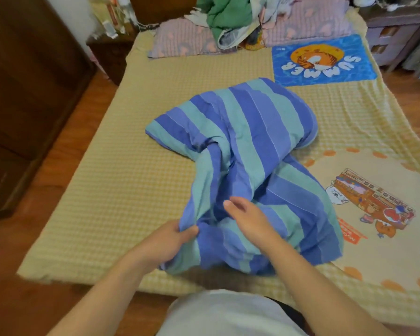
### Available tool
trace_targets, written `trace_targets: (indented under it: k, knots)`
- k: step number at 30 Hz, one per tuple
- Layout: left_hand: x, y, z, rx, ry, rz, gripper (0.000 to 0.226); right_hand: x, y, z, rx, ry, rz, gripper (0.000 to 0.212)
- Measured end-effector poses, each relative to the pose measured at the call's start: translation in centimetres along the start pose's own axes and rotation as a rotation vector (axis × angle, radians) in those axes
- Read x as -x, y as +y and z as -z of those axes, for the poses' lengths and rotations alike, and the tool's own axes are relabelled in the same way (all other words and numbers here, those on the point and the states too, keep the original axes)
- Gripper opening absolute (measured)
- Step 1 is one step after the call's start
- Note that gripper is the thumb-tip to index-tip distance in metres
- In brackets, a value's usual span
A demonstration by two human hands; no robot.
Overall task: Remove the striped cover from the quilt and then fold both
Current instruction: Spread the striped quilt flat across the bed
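lengthwise, the striped cover (240, 146) runs away up the bed (107, 190); left hand (170, 238) pinches its near hem, right hand (247, 214), fingers relaxed, hovers just beside

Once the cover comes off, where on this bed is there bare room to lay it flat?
Bare checked mattress left of the striped cover, and a strip between it and the pink pillows. Crowded: clothes pile at the head, blue SUMMER mat, cartoon blanket on the right.

One striped cover (240, 146) is lying on one bed (107, 202); two hands are working it, left (170, 238), right (247, 214); two pillows (180, 40) are sitting beyond.
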State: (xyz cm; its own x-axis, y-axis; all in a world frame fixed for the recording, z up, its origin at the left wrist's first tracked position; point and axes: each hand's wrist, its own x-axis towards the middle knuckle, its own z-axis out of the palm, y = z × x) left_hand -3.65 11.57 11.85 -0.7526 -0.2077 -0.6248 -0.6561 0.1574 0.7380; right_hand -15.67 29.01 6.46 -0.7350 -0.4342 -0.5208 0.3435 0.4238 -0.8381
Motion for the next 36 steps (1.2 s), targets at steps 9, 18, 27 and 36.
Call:
trace_targets:
  k: [9,18,27,36]
  knots:
    - [-2.0,-3.2,-2.8,-0.149,-0.361,-0.204,0.041,0.4,-3.9,2.1,0.408,0.205,-0.068,0.029]
    - [-13.2,1.5,2.4,-0.563,0.543,-0.427,0.120,17.9,-16.1,8.1,0.220,0.427,0.551,0.044]
    - [-19.1,10.7,11.4,-1.050,0.357,-0.456,0.086,20.0,-15.1,14.6,0.135,0.934,0.588,0.055]
    - [-17.8,8.1,4.2,-0.917,0.193,-0.492,0.075,17.6,-18.7,14.1,0.093,0.829,0.825,0.054]
